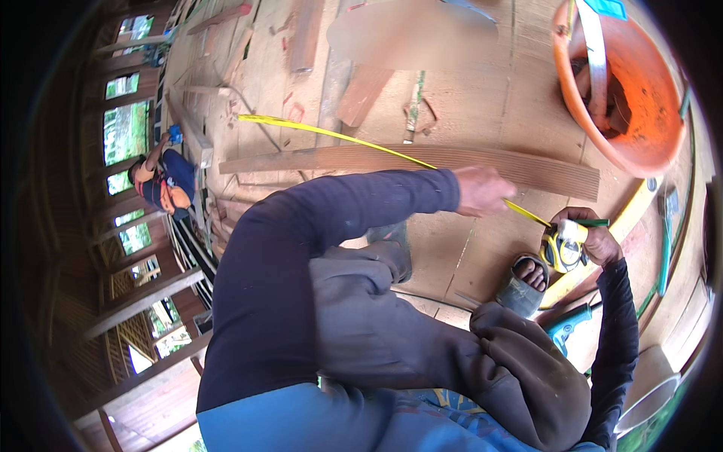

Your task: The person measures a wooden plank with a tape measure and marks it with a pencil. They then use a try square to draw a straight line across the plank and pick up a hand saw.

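Note:
Stretched diagonally across the boards runs a yellow tape blade (331, 134), over a grooved wooden plank (550, 172). My left hand (482, 192) is closed around that blade, a little blurred, short of the case. In my right hand (602, 239) is the yellow tape measure case (561, 250), along with a thin green stick-like item (595, 223) that may be a pencil. My sandalled foot (527, 282) rests just below the case, beside a long yellow bar (633, 211) that is partly hidden. My crouched legs fill the lower middle.
An orange bucket (640, 120) holding tools stands upper right, near a hammer-like green-handled tool (664, 248). A teal power tool (565, 328) lies by my knee, a white bucket (646, 388) lower right. Loose planks (358, 98) lie ahead. A co-worker (169, 181) crouches far left.

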`<state>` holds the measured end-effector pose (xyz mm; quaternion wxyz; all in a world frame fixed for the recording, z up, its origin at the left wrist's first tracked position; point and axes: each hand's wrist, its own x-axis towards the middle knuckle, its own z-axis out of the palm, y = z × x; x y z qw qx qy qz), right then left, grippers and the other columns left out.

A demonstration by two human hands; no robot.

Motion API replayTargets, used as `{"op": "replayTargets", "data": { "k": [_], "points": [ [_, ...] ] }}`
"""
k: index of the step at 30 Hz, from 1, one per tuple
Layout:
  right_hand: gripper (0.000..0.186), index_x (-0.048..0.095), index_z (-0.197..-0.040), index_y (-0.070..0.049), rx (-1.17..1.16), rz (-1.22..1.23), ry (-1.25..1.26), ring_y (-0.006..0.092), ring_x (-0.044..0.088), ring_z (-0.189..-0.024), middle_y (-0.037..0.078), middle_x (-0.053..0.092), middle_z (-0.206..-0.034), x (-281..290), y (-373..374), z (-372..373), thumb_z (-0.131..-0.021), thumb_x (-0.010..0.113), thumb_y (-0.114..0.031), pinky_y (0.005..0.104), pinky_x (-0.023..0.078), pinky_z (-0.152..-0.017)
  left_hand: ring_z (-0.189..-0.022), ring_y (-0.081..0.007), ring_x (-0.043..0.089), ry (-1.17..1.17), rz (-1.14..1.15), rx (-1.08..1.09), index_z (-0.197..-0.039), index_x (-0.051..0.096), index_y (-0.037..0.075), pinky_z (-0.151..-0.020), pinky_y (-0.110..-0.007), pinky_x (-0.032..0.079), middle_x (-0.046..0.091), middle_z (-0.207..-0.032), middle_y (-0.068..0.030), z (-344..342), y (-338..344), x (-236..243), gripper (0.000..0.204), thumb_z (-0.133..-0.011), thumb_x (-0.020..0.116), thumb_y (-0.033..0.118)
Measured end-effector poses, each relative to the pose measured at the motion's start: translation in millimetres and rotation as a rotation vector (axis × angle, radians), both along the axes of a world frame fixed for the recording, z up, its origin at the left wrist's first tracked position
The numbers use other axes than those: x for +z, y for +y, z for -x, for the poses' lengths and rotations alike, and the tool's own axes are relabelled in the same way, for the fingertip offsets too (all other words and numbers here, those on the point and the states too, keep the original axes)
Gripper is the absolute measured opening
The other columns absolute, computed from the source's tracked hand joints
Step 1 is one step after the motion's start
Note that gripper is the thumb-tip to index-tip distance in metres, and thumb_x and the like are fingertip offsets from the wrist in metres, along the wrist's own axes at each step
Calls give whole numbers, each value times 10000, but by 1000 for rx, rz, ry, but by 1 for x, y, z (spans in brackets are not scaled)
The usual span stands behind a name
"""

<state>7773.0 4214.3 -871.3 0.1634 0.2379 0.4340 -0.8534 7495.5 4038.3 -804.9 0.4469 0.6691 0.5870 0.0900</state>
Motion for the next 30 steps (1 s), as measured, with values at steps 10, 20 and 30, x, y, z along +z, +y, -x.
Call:
{"op": "replayTargets", "data": {
  "k": [10, 20, 30],
  "points": [
    [565, 566, -1308, 69, -119, -428, 275, 237, 579, -1207, 194, 585, -1322, -52, 15, -69, -939, 596, -358, 373, 452, -1054, -689, -431, 585, 12, 14, -52, -934, 539, 38, -619, -511, 430, 555, -709, -223, -28, 26, 3, 170, -976, 575, 198],
    [427, 642, -1184, 40, -248, -341, 121, 144, 602, -960, 93, 675, -1045, 7, -7, -34, -862, 575, -232, 300, 492, -854, -836, -383, 624, -118, -56, -55, -935, 598, -16, -734, -448, 479, 626, -891, -205, -82, 78, 17, 183, -928, 635, 163],
    [287, 690, -1065, -14, -410, -723, -6, 171, 653, -911, 91, 707, -959, 17, 22, -94, -837, 599, -164, 312, 516, -797, -1185, -370, 574, -96, -133, -17, -1382, 478, 14, -1005, -405, 472, 572, -1310, -217, -61, 85, -2, 559, -886, 684, 168]
  ]
}}
